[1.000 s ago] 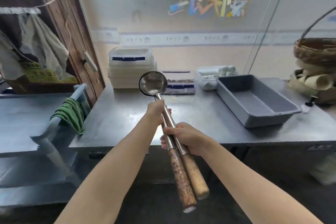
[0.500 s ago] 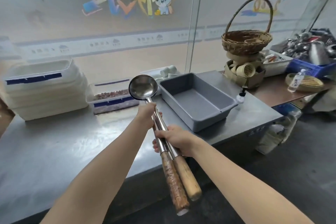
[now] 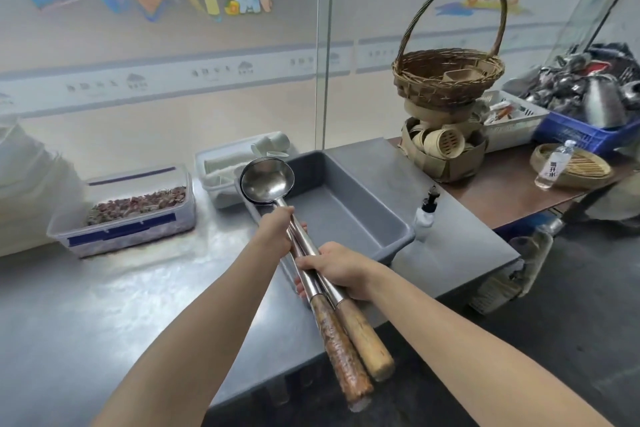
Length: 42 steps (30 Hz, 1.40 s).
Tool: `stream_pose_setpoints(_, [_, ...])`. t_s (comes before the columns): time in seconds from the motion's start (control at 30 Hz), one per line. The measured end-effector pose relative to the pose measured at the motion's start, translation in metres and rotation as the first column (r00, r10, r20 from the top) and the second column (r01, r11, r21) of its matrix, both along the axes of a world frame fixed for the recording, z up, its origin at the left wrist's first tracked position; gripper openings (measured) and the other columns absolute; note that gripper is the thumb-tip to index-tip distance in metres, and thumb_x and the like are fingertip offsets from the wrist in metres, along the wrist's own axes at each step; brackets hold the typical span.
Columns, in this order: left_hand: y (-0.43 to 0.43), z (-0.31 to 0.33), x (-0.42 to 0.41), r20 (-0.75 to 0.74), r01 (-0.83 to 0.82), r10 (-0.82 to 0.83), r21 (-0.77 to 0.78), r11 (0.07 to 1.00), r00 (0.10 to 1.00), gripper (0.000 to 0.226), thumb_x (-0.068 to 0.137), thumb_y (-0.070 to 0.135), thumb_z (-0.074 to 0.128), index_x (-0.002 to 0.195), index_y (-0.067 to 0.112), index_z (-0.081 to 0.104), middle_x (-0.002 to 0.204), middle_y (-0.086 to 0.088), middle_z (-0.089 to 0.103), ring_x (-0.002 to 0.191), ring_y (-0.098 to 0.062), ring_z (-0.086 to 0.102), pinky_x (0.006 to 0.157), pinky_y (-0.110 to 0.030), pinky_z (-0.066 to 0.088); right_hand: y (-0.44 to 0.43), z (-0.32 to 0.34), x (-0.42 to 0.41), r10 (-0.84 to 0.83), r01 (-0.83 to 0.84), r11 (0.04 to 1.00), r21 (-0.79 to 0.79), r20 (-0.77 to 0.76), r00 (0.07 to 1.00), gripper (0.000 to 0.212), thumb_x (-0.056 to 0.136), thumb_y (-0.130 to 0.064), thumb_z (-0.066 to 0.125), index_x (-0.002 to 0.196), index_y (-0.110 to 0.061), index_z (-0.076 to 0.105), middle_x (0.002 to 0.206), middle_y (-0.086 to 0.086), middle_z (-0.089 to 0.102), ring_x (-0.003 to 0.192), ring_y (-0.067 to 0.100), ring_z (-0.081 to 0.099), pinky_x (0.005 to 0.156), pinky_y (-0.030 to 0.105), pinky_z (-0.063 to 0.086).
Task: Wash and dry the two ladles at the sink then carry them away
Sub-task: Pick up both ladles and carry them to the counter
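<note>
While the two ladles [image 3: 306,248] are held as a pair above the steel table [image 3: 121,305], they are gripped by both hands. The left hand [image 3: 277,229] is wrapped round the steel shafts just below the bowls, and the right hand [image 3: 341,269] is curled round them where metal meets wood. The bowls are nested one in the other over the far left corner of the grey tub [image 3: 332,218], with the wooden handles pointing back toward the person.

Stiff, long, bowl-heavy tools are to be expected here, so the two-point hold is judged sound. The polished shafts are likely to be slick if any water is left on them, and surer purchase is offered by the wood.

Now the containers. Nothing is seen in the grey tub. To its left, a clear lidded box [image 3: 131,232] is filled with reddish-brown pieces, too small to be identified. Rolled white items are packed in a white tray [image 3: 221,191] behind. Something pale is seen in the wicker basket [image 3: 433,90], and metalware is heaped in the blue crate [image 3: 568,137] at far right.
</note>
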<state>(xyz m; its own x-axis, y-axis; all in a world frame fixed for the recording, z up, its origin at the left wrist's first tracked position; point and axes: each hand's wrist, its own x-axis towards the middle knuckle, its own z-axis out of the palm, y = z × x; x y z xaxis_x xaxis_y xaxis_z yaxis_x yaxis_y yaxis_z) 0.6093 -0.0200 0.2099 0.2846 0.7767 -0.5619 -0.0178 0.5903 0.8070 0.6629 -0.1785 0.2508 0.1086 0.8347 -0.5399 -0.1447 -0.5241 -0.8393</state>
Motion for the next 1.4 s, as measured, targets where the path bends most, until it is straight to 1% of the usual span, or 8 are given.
stream_pose_setpoints(0.27, [0.053, -0.043, 0.081, -0.075, -0.016, 0.012, -0.059, 0.998, 0.997, 0.038, 0.097, 0.013, 0.056, 0.13, -0.002, 0.044, 0.077, -0.025, 0.06, 0.061, -0.03, 0.06, 0.055, -0.036, 0.049, 0.054, -0.04, 0.083, 0.014, -0.016, 0.999, -0.047, -0.043, 0.999, 0.022, 0.101, -0.011, 0.057, 0.111, 0.008, 0.057, 0.09, 0.023, 0.069, 0.075, 0.029, 0.07, 0.077, 0.044, 0.06])
stream_pose_setpoints(0.53, [0.111, -0.093, 0.14, -0.109, -0.007, -0.008, -0.133, 0.991, 0.994, 0.04, 0.097, 0.014, 0.055, 0.132, -0.001, 0.042, 0.099, -0.028, 0.063, 0.061, -0.028, 0.06, 0.051, -0.035, 0.049, 0.116, -0.079, 0.145, 0.008, -0.017, 0.993, -0.117, -0.075, 0.997, 0.014, 0.101, -0.008, 0.055, 0.107, 0.004, 0.057, 0.086, 0.02, 0.068, 0.068, 0.023, 0.07, 0.065, 0.033, 0.062])
stream_pose_setpoints(0.7, [0.139, -0.113, 0.159, -0.123, -0.02, -0.003, -0.185, 0.982, 0.992, 0.036, 0.099, 0.011, 0.052, 0.131, -0.003, 0.044, 0.08, -0.02, 0.057, 0.061, -0.028, 0.059, 0.053, -0.036, 0.049, 0.15, -0.109, 0.171, 0.018, -0.032, 0.988, -0.154, -0.09, 0.996, 0.015, 0.103, -0.012, 0.055, 0.106, 0.003, 0.059, 0.086, 0.016, 0.07, 0.071, 0.023, 0.07, 0.066, 0.032, 0.061])
stream_pose_setpoints(0.83, [0.157, -0.132, 0.168, -0.142, -0.032, 0.002, -0.209, 0.977, 0.99, 0.034, 0.099, 0.01, 0.052, 0.128, -0.005, 0.043, 0.083, -0.017, 0.052, 0.062, -0.028, 0.059, 0.053, -0.037, 0.051, 0.17, -0.133, 0.181, 0.041, -0.056, 0.982, -0.181, -0.084, 0.996, 0.02, 0.104, -0.018, 0.057, 0.109, 0.002, 0.058, 0.09, 0.016, 0.072, 0.075, 0.024, 0.072, 0.075, 0.038, 0.062])
stream_pose_setpoints(1.07, [0.166, -0.167, 0.186, -0.187, -0.003, -0.05, -0.275, 0.961, 0.981, 0.027, 0.099, 0.013, 0.052, 0.121, 0.001, 0.043, 0.09, -0.022, 0.057, 0.061, -0.028, 0.06, 0.052, -0.035, 0.051, 0.181, -0.156, 0.201, 0.101, -0.115, 0.966, -0.233, -0.071, 0.992, 0.017, 0.106, -0.019, 0.055, 0.103, -0.003, 0.055, 0.088, 0.014, 0.071, 0.073, 0.022, 0.07, 0.075, 0.039, 0.06])
stream_pose_setpoints(1.2, [0.165, -0.18, 0.191, -0.195, -0.006, -0.053, -0.29, 0.957, 0.979, 0.021, 0.1, 0.015, 0.052, 0.114, 0.002, 0.044, 0.076, -0.018, 0.056, 0.06, -0.027, 0.059, 0.056, -0.035, 0.052, 0.181, -0.168, 0.207, 0.126, -0.134, 0.955, -0.265, -0.049, 0.991, 0.016, 0.106, -0.019, 0.054, 0.101, -0.004, 0.055, 0.089, 0.016, 0.07, 0.072, 0.024, 0.07, 0.07, 0.038, 0.061])
stream_pose_setpoints(1.27, [0.163, -0.187, 0.19, -0.206, 0.008, -0.075, -0.306, 0.952, 0.976, 0.021, 0.1, 0.018, 0.053, 0.113, 0.003, 0.045, 0.08, -0.017, 0.058, 0.061, -0.027, 0.061, 0.057, -0.035, 0.053, 0.178, -0.175, 0.208, 0.133, -0.14, 0.947, -0.289, -0.042, 0.99, 0.015, 0.105, -0.02, 0.055, 0.102, -0.005, 0.054, 0.091, 0.018, 0.07, 0.072, 0.025, 0.07, 0.068, 0.038, 0.061])
stream_pose_setpoints(1.4, [0.163, -0.193, 0.187, -0.218, 0.004, -0.071, -0.295, 0.955, 0.973, 0.019, 0.099, 0.021, 0.053, 0.111, 0.006, 0.048, 0.086, -0.011, 0.055, 0.063, -0.025, 0.063, 0.063, -0.035, 0.054, 0.176, -0.186, 0.204, 0.158, -0.139, 0.937, -0.322, 0.034, 0.987, 0.021, 0.099, -0.03, 0.06, 0.1, -0.009, 0.058, 0.092, 0.014, 0.072, 0.082, 0.027, 0.071, 0.086, 0.05, 0.06])
